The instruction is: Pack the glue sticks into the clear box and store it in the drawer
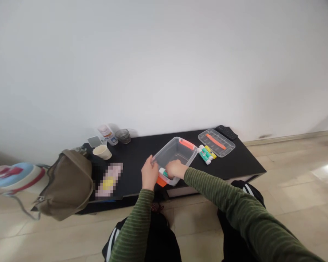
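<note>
No readable lettering: marks on the green-and-white tubes [203,155] and the white bottle [110,137] too small, blurred.

A brown bag [68,185] sits at the left end of the black surface [142,145]. Near it stand a pale cup [105,154], a bottle [109,136] and a glass bowl [123,137]; the dark item [226,132] far right may be a keyboard.

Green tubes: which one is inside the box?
The green tube at the right hand, inside the box; the other green tubes lie outside it, on the table near the lid.
</note>
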The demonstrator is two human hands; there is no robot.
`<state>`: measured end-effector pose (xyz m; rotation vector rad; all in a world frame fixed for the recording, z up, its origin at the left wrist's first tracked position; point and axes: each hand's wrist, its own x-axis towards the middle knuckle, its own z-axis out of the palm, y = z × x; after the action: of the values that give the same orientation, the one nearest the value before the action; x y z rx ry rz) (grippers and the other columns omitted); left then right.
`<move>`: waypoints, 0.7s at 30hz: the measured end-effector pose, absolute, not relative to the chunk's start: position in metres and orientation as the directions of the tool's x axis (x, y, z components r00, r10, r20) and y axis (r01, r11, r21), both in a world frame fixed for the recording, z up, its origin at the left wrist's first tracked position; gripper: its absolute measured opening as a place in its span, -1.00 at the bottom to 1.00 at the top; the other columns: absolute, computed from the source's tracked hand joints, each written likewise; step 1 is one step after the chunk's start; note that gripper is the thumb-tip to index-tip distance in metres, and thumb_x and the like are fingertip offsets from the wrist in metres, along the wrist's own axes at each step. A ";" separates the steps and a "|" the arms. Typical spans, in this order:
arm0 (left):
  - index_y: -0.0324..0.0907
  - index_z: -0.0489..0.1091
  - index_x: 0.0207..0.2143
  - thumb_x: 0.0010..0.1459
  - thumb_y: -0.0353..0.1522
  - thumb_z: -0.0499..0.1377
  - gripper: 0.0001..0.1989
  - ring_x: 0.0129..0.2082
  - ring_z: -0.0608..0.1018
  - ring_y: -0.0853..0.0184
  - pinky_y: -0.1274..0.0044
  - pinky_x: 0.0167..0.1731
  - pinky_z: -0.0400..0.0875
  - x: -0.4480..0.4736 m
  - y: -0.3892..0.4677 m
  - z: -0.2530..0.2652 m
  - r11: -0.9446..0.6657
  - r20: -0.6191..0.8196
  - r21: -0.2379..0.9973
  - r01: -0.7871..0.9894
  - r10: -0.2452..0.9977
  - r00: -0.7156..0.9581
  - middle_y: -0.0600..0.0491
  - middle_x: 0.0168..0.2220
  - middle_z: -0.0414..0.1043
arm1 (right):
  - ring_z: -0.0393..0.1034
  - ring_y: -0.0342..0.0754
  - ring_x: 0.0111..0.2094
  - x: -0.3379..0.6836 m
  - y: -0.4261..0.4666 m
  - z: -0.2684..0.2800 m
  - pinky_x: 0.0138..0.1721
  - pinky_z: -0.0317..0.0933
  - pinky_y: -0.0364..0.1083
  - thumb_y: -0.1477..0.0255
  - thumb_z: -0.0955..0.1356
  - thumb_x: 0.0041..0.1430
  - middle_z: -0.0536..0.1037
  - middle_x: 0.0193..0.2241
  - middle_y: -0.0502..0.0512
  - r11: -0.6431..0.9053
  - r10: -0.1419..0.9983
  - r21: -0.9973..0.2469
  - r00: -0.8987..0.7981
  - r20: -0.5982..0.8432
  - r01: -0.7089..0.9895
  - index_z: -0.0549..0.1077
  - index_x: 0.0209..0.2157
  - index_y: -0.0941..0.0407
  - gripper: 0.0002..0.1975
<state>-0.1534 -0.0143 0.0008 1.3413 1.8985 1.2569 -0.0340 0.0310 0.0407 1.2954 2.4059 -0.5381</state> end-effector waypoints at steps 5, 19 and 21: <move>-0.28 0.36 0.17 0.11 -0.48 0.14 -0.48 0.07 0.55 0.08 0.28 0.17 0.33 -0.153 -0.014 0.004 0.105 0.100 0.880 0.464 0.912 -0.397 -0.24 0.10 0.48 | 0.53 0.27 -0.05 -0.032 0.027 0.050 -0.07 0.39 0.13 0.54 0.50 -0.08 0.61 -0.07 0.37 0.517 0.695 -0.087 -0.477 -0.538 0.852 0.61 -0.16 0.17 -0.65; -0.31 0.37 0.15 0.19 -0.51 0.13 -0.55 0.10 0.54 0.20 0.41 0.17 0.36 -0.145 -0.010 0.009 0.149 0.123 0.827 0.542 0.893 -0.432 -0.19 0.09 0.49 | 0.47 -0.03 -0.29 0.159 0.064 0.050 -0.31 0.16 -0.12 0.36 0.24 0.30 0.59 -0.35 0.09 0.116 0.958 -0.454 0.022 0.286 0.883 0.50 -0.23 0.10 -0.78; -0.32 0.36 0.16 0.19 -0.52 0.12 -0.54 0.08 0.55 0.22 0.41 0.17 0.36 -0.145 -0.009 0.009 0.154 0.106 0.837 0.524 0.896 -0.432 -0.19 0.09 0.49 | 0.48 0.00 -0.25 0.171 0.067 0.034 -0.32 0.16 -0.12 0.35 0.25 0.30 0.59 -0.32 0.11 0.020 0.995 -0.367 0.018 0.099 0.930 0.51 -0.26 0.09 -0.79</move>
<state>-0.1447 -0.0088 0.0087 1.3514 2.0193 1.1946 0.1706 0.0675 0.0339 2.4476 2.4492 -0.3407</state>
